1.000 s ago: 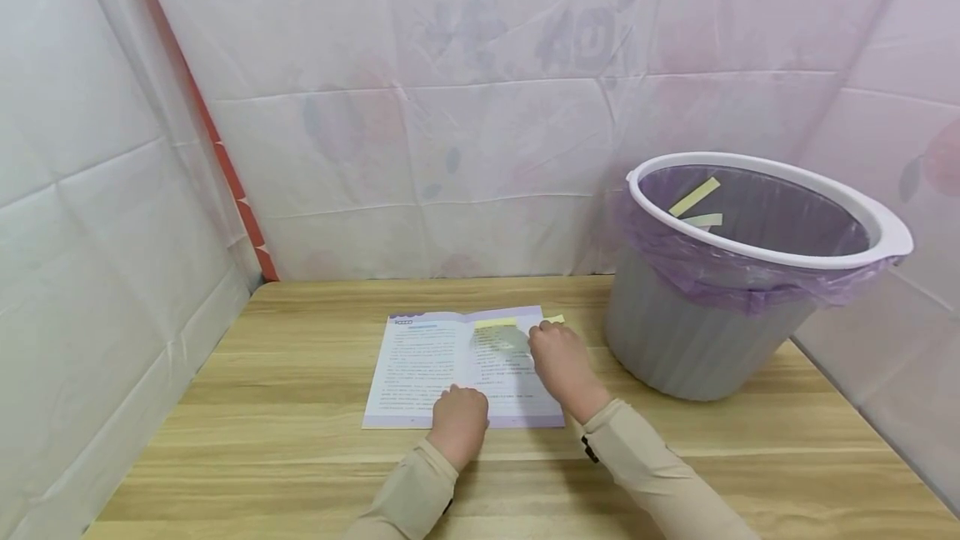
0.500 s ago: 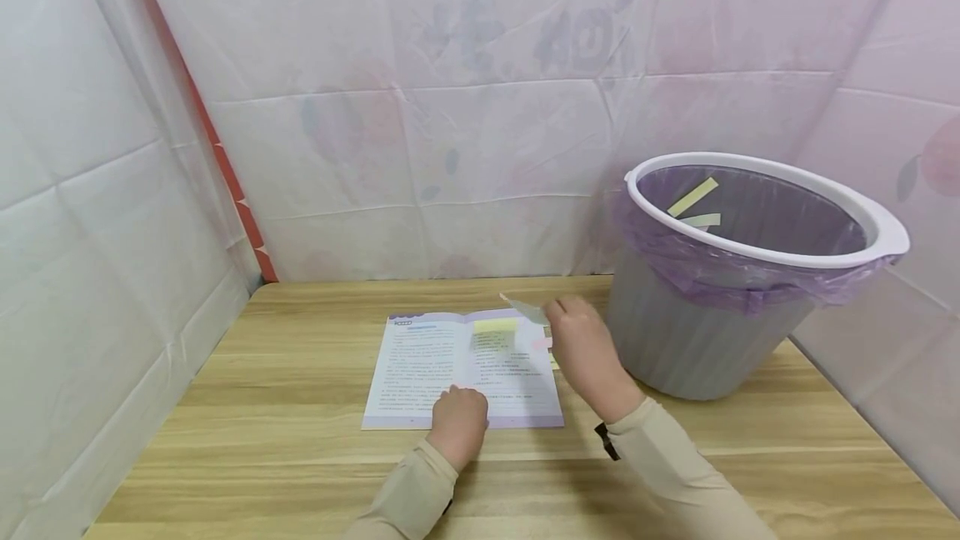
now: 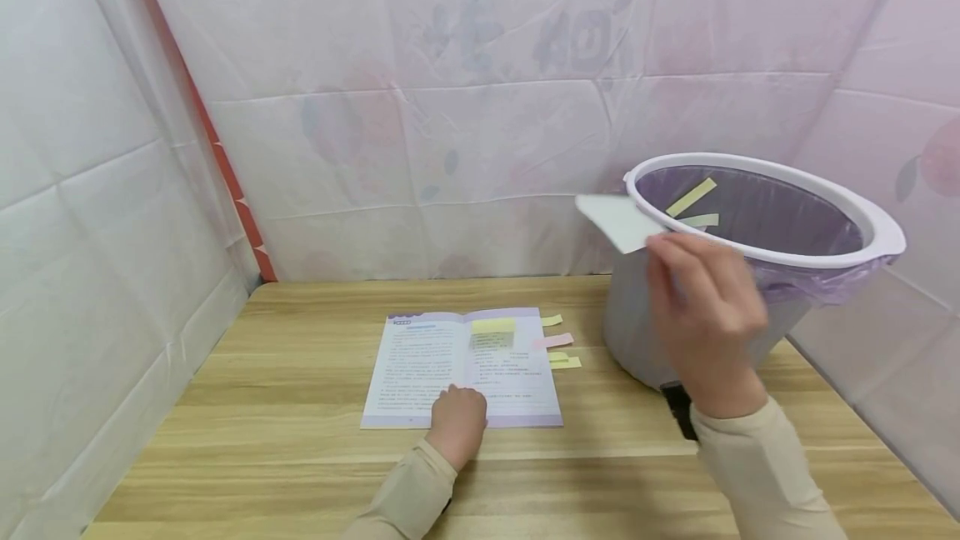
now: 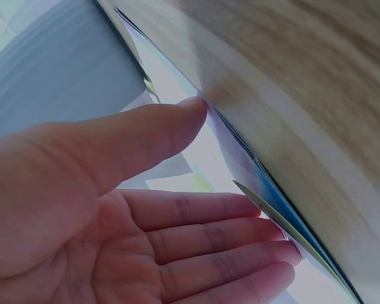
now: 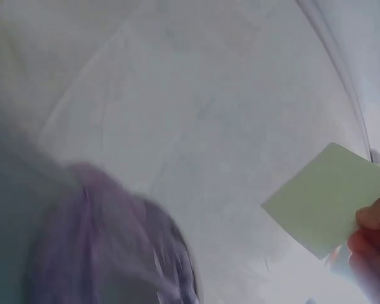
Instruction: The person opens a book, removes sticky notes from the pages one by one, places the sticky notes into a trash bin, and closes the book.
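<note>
An open booklet [image 3: 420,369] lies on the wooden table, a yellow-topped sticky note [image 3: 492,327] on its right page. My left hand [image 3: 457,427] rests on the booklet's lower edge near the fold. In the left wrist view, its thumb [image 4: 171,126] and extended fingers [image 4: 209,237] touch the pages. Raised in front of the bin, my right hand [image 3: 708,315] pinches a pale sticky note [image 3: 621,222] by one corner between thumb and fingertips. The right wrist view shows this square note as light green [image 5: 332,201].
A grey bin [image 3: 633,340] with a white rim and purple liner [image 3: 795,282] stands on the table's right. Inside it are a yellow strip [image 3: 692,197] and a pale strip [image 3: 701,220]. Yellow [image 3: 552,321] and pink [image 3: 555,341] tabs stick out from the booklet's right edge.
My right hand has peeled the pale note off the right page and carried it up and right to the bin's front. The left hand stays put.
</note>
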`<state>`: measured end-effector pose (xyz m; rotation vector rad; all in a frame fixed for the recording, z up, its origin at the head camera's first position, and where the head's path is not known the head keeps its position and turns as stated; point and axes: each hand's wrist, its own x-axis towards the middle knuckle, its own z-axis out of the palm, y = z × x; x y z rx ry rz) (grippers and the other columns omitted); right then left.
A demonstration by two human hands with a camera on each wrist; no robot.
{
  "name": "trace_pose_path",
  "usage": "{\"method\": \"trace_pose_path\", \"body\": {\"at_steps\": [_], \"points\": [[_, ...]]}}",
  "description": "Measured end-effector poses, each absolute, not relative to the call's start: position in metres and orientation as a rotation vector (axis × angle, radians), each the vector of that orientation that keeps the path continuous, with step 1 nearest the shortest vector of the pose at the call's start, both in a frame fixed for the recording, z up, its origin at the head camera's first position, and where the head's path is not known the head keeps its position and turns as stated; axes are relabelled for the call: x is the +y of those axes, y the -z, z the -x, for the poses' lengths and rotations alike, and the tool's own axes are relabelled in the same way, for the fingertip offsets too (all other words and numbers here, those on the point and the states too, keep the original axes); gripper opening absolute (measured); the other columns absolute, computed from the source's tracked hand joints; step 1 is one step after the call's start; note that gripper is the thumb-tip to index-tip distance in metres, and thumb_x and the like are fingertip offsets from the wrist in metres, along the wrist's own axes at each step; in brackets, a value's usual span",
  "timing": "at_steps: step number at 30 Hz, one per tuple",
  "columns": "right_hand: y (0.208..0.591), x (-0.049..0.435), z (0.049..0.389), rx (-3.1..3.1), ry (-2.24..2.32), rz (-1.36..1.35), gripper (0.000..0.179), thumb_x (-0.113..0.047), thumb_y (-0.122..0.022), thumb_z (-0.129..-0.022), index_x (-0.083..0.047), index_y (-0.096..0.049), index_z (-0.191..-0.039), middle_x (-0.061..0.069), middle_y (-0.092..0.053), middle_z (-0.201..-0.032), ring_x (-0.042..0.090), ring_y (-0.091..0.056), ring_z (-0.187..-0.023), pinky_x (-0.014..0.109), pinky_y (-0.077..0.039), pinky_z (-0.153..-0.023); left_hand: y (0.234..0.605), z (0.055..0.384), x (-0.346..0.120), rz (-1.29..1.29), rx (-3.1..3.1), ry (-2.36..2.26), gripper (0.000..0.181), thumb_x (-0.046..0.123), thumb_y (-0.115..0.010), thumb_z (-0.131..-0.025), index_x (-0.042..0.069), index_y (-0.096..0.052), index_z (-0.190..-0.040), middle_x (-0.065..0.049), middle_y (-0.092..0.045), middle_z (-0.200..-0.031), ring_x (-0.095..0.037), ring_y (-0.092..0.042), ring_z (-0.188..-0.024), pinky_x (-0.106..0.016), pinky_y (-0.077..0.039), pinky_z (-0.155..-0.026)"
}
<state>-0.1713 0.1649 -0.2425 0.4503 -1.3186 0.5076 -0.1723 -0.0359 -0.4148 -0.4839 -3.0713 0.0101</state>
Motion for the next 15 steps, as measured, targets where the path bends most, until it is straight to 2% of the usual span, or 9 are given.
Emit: {"method": "trace_pose_path", "body": {"at_steps": [4,8,11,15], "points": [[0.228,0.184,0.171,-1.253,-0.526,-0.326,0.007,0.009,-0.066,-0.078,0.004,-0.071,-0.077,0.019,-0.067,-0.078,0.045,-0.057,-0.071,0.028,-0.052,-0.082,0.415,0.173,-0.036,0.485,-3.07,0.021,0.025,0.025,-0.075,-0.083,0.001,-0.073,-0.092,-0.016,-0.071,-0.099,-0.033,-0.067,-0.098,-0.041,-0.057,-0.081],[0.226,0.208,0.173,-1.338,-0.528,-0.21,0.008,0.004,-0.065,-0.083,0.005,-0.071,-0.079,0.019,-0.069,-0.082,0.048,-0.057,-0.076,0.028,-0.049,-0.084,0.415,0.173,-0.036,0.49,-3.066,0.045,0.024,0.024,-0.075,-0.083,0.001,-0.073,-0.091,-0.016,-0.071,-0.098,-0.033,-0.067,-0.099,-0.042,-0.056,-0.081],[0.228,0.224,0.173,-1.434,-0.501,-0.147,0.012,0.002,-0.062,-0.085,0.007,-0.071,-0.079,0.021,-0.069,-0.083,0.047,-0.056,-0.078,0.032,-0.047,-0.083,0.415,0.173,-0.036,0.484,-3.078,0.052,0.024,0.023,-0.074,-0.084,0.001,-0.073,-0.092,-0.016,-0.071,-0.099,-0.034,-0.067,-0.099,-0.042,-0.056,-0.081],[0.229,0.239,0.171,-1.602,-0.454,-0.129,0.016,0.0,-0.058,-0.088,0.01,-0.071,-0.084,0.025,-0.066,-0.084,0.047,-0.056,-0.082,0.045,-0.044,-0.077,0.416,0.173,-0.035,0.464,-3.106,0.058,0.024,0.023,-0.074,-0.084,0.001,-0.073,-0.094,-0.017,-0.07,-0.103,-0.034,-0.066,-0.102,-0.042,-0.055,-0.084]]}}
